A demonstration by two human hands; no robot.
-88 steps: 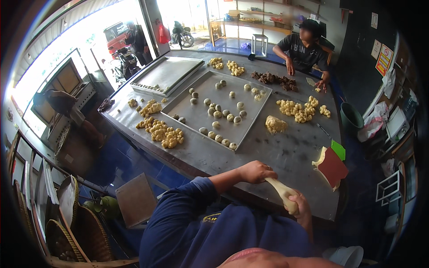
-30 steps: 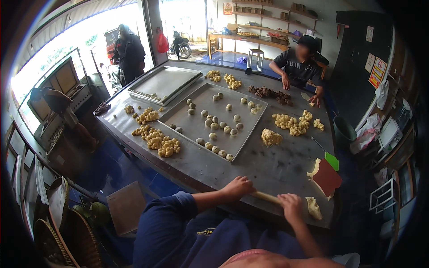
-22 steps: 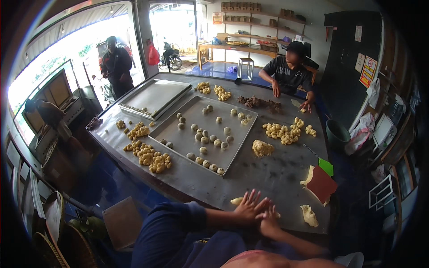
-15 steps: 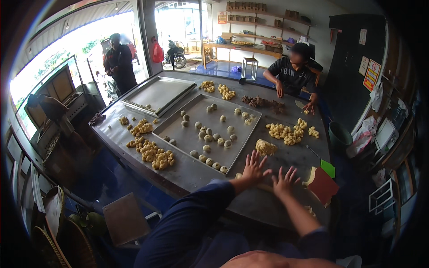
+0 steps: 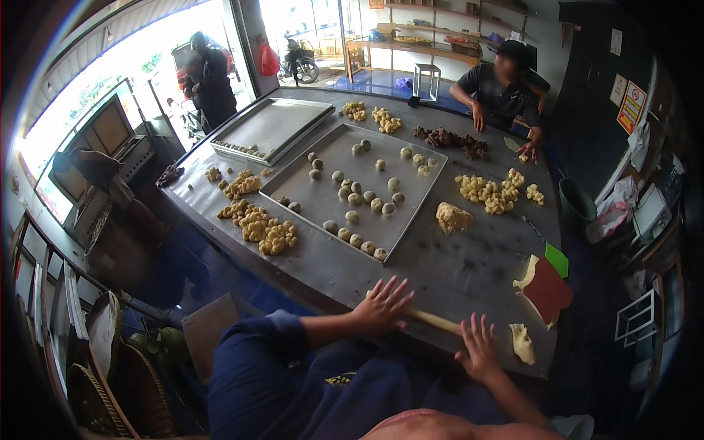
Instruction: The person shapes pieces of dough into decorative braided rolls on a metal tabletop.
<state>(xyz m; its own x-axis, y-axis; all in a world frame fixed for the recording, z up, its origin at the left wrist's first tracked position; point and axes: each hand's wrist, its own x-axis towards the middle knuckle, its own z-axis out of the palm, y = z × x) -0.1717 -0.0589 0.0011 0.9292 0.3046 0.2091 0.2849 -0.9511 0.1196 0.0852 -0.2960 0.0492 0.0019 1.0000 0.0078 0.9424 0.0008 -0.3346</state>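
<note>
Yellow balls point(image 5: 258, 227) lie heaped beside a tray point(image 5: 334, 154) on the counter point(image 5: 440, 271), the left hand point(image 5: 383, 306), spread wide, meets one end of a dough roll point(image 5: 436, 322), the right hand point(image 5: 480, 350), also wide, its other, near a dough scrap point(image 5: 522, 345).

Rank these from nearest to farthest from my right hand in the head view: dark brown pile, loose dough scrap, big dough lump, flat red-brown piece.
1. Loose dough scrap: just right of the right hand.
2. Flat red-brown piece: ahead and to the right.
3. Big dough lump: farther ahead, slightly left.
4. Dark brown pile: farthest, beyond the lump.
</note>
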